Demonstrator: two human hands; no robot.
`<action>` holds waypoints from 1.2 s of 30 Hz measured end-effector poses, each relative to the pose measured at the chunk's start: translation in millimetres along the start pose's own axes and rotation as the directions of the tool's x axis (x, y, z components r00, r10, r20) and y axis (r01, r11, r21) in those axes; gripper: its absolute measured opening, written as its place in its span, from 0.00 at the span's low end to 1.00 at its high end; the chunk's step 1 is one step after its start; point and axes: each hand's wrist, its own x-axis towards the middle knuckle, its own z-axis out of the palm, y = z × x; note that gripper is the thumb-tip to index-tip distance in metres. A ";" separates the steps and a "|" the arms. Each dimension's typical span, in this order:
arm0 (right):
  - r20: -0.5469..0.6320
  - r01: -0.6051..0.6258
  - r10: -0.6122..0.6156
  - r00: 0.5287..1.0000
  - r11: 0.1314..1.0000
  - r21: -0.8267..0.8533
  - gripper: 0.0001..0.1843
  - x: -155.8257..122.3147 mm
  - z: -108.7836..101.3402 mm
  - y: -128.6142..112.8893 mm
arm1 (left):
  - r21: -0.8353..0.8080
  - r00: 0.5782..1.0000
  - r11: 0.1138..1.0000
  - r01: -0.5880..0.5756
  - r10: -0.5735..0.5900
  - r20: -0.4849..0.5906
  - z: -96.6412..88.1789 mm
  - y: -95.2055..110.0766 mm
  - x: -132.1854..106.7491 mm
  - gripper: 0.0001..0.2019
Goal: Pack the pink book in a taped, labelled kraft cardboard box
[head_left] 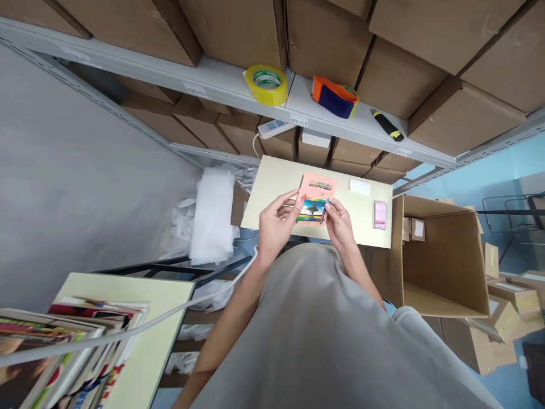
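Note:
Both my hands hold a pink-covered book [321, 190] over the pale table [272, 182]. Its cover carries colourful lettering and a picture of a tree. My left hand [279, 218] grips the left edge, its thumb lying on the cover. At the lower right edge, my right hand [338, 221] pinches the book with its thumb in front. The fingers behind the book are partly hidden. To the right on the table lie a white slip [360, 187] and a pink item with a blurred face [380, 215].
A shelf edge [238, 79] above bears a yellow tape roll [279, 94], a tape dispenser [334, 99] and a box cutter [387, 126]. An open carton [443, 261] stands right. Magazines [85, 346] are stacked lower left, crossed by a white cable [170, 312]. White wrapping [212, 216] sits left.

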 end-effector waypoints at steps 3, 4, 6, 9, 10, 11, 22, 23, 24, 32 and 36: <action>-0.035 0.037 -0.040 0.999 0.997 -0.067 0.27 -4.6 0.0 -9.8 | -0.076 0.995 0.992 0.103 -0.102 0.012 -12.3 -18.1 17.3 0.32; -0.044 0.062 -0.067 0.997 0.992 -0.108 0.26 -8.0 2.1 -12.5 | -0.091 0.993 0.988 0.122 -0.121 0.020 -13.0 -23.6 20.4 0.32; -0.032 0.153 -0.164 0.986 0.964 -0.217 0.23 -17.4 9.5 -15.5 | -0.149 0.984 0.973 0.174 -0.167 0.062 -8.9 -33.3 22.8 0.31; 0.181 0.385 -0.340 0.923 0.814 -0.435 0.15 -34.6 25.3 -9.8 | -0.308 0.950 0.903 0.300 -0.253 0.182 5.6 -46.9 19.0 0.32; 0.300 0.473 -0.367 0.880 0.731 -0.492 0.12 -39.7 30.3 -4.9 | -0.343 0.941 0.880 0.328 -0.274 0.199 10.6 -51.8 16.1 0.32; 0.418 0.552 -0.368 0.831 0.643 -0.531 0.10 -44.1 34.4 0.7 | -0.360 0.936 0.867 0.344 -0.289 0.199 14.9 -56.7 12.5 0.31; 0.380 0.435 -0.257 0.888 0.739 -0.514 0.19 -23.6 26.1 16.3 | -0.543 0.891 0.714 0.443 -0.420 0.174 -7.6 -78.9 14.4 0.20; 0.283 0.347 -0.233 0.930 0.810 -0.473 0.24 -14.6 22.7 17.9 | -0.565 0.889 0.702 0.433 -0.435 0.142 -13.1 -80.9 17.5 0.19; 0.191 0.261 -0.197 0.962 0.867 -0.424 0.28 -4.9 18.6 20.5 | -0.571 0.888 0.703 0.424 -0.447 0.109 -17.8 -83.2 19.5 0.19; 0.069 -0.004 0.026 0.997 0.957 -0.290 0.32 32.3 -10.4 37.6 | -0.370 0.914 0.837 0.404 -0.389 0.118 -23.6 -91.1 19.0 0.27; 0.172 0.179 -0.130 0.977 0.934 -0.310 0.22 25.4 -10.4 31.4 | -0.108 0.992 0.987 0.122 -0.121 0.020 -30.0 -84.3 22.3 0.07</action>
